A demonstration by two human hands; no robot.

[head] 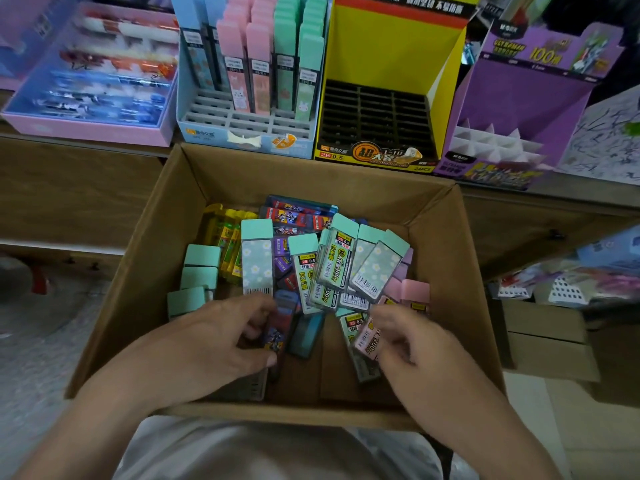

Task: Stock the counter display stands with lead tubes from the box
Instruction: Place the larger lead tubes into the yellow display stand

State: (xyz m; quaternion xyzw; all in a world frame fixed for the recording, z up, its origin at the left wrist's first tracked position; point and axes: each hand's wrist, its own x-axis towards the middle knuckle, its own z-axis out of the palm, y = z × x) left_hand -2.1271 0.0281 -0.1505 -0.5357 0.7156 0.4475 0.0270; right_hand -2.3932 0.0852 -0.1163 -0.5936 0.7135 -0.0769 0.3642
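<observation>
An open cardboard box (446,265) on my lap holds several loose lead tubes in mint, pink, yellow and dark purple. My left hand (207,344) is inside it, fingers curled round a dark purple tube (282,327). My right hand (426,355) pinches a pink tube (367,337) near the box's front right. On the counter beyond stand a light blue display stand (249,140) partly filled with blue, pink and mint tubes, a yellow and black stand (377,116) with bare slots, and a purple stand (519,109) with white dividers.
A pink tray of pens (86,88) sits on the counter at the far left. Wooden drawers (554,334) jut out at the right beside the box. A scribbled sheet (609,140) lies at the counter's far right.
</observation>
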